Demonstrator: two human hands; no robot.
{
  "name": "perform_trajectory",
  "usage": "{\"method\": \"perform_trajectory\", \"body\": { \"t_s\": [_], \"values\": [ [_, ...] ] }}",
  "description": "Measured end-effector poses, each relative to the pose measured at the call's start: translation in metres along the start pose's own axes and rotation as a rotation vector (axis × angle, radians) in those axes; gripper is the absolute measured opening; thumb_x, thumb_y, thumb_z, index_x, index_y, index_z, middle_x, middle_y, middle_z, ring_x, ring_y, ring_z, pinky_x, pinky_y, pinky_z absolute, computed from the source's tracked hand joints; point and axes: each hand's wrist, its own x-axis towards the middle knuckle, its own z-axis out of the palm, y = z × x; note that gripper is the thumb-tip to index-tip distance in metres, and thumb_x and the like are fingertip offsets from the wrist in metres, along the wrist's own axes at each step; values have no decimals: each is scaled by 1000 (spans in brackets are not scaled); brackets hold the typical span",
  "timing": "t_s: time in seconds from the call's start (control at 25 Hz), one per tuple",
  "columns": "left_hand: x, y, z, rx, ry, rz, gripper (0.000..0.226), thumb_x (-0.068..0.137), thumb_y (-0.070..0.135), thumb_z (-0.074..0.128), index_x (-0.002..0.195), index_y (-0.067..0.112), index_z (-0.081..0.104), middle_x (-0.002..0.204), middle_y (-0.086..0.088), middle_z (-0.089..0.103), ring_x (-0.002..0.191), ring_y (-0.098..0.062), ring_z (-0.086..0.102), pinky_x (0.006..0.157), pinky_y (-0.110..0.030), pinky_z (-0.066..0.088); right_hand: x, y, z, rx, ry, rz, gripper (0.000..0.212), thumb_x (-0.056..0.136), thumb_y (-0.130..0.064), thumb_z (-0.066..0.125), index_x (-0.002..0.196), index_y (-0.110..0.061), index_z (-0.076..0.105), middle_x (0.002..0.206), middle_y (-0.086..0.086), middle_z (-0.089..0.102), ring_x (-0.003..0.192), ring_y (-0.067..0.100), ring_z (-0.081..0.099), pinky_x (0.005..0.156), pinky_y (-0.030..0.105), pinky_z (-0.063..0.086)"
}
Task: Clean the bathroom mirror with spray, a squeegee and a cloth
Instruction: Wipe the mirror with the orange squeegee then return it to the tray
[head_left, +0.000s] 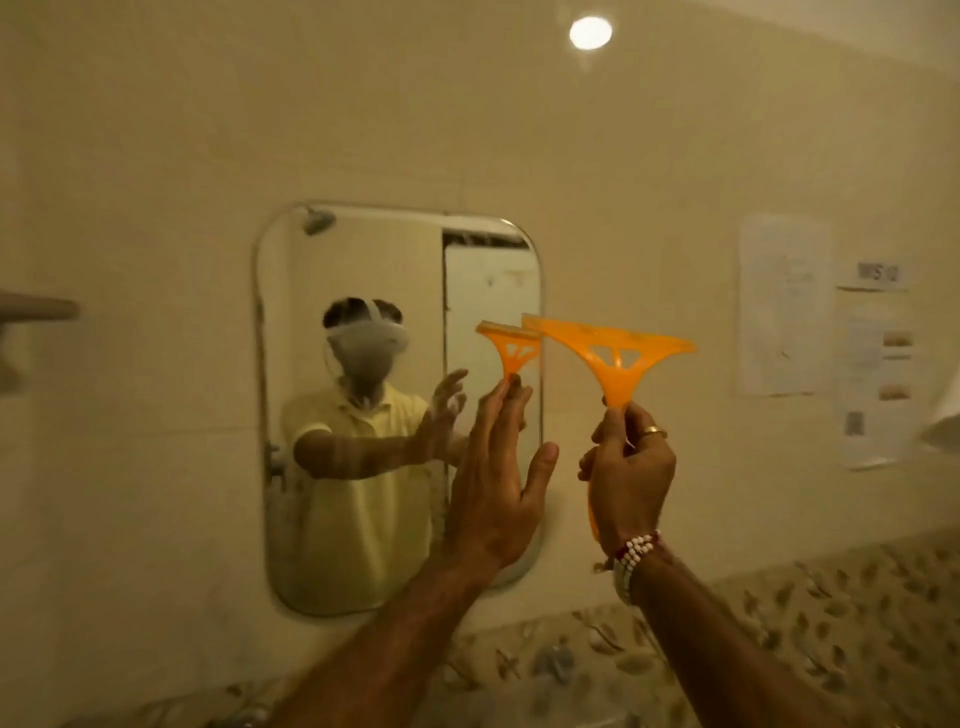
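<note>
At centre frame, the right hand (626, 467) grips the orange squeegee (613, 353) by its handle, blade up beside the mirror (363, 519), while the open, empty left hand (493, 483) hovers before the glass, probably to steady things.

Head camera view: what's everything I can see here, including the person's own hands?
mirror: one, rounded corners, on the cream tiled wall, left of centre; reflects the person and the squeegee.
squeegee: one, orange, blade up, held at the mirror's right edge.
ceiling light: one, round, white, top centre.
paper notices: a few, white, stuck on the wall at right; text too blurred to read.
patterned tiles: a band with a leaf pattern, low on the wall.
rail: one, pale, far left edge; partly cut off.
left hand: open, empty, fingers spread in front of the mirror.
right hand: closed on the squeegee's handle; ring on a finger, beaded bracelet at the wrist.
</note>
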Motion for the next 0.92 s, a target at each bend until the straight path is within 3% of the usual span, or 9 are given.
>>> {"method": "perform_trajectory", "body": {
  "t_s": [0.04, 0.12, 0.2, 0.36, 0.48, 0.76, 0.84, 0.92],
  "values": [
    [9, -5, -18, 52, 14, 21, 65, 100, 57, 34, 158, 29, 27, 166, 17, 9, 145, 19, -6, 115, -16, 15, 3, -14, 18, 23, -36, -13, 16, 102, -26, 52, 101, -37, 64, 73, -2, 61, 56, 17, 60, 50, 37, 57],
    [28, -14, -52, 123, 3, 29, 64, 100, 57, 34, 158, 32, 25, 168, 13, 7, 154, 0, 1, 124, -34, 18, 12, -36, 51, 32, -119, -53, 15, 101, -28, 53, 103, -31, 67, 75, -3, 63, 63, 25, 62, 57, 44, 59],
    [45, -25, -86, 164, 28, 23, 63, 100, 55, 36, 157, 33, 25, 169, 9, 11, 155, -12, 14, 123, -47, 26, 22, -55, 84, 19, -220, -111, 24, 101, -34, 54, 107, -18, 71, 78, -5, 66, 69, 20, 64, 63, 43, 58],
    [59, -48, -143, 402, 141, -30, 62, 100, 60, 34, 156, 34, 27, 167, 14, 17, 150, -5, 22, 119, -38, 32, 43, -81, 136, -138, -385, -282, 35, 98, -48, 51, 96, -20, 73, 68, -18, 59, 65, 2, 59, 55, 23, 42],
    [57, -65, -175, 571, 163, -99, 67, 96, 66, 27, 156, 35, 25, 167, 12, 15, 151, -9, 21, 120, -39, 30, 55, -93, 162, -243, -483, -391, 40, 97, -56, 47, 91, -23, 70, 71, -7, 66, 66, 14, 63, 59, 28, 49],
    [39, -98, -197, 683, 122, -211, 72, 93, 67, 35, 157, 38, 20, 169, 12, 8, 154, -12, 14, 121, -45, 30, 61, -105, 192, -320, -490, -470, 51, 97, -60, 45, 116, -19, 68, 86, -1, 74, 73, 18, 68, 70, 39, 60],
    [41, -104, -196, 715, 85, -200, 77, 91, 68, 39, 158, 41, 13, 169, 12, 3, 154, -11, 9, 123, -46, 26, 57, -106, 197, -309, -477, -488, 49, 97, -59, 45, 114, -19, 69, 82, -1, 73, 69, 17, 67, 65, 37, 60],
    [45, -108, -196, 776, 13, -158, 87, 88, 72, 42, 158, 45, -1, 168, 14, -12, 155, -11, -6, 126, -48, 12, 51, -107, 200, -303, -469, -529, 45, 97, -58, 45, 107, -21, 69, 73, -4, 69, 60, 13, 63, 58, 33, 58]
  ]
}}
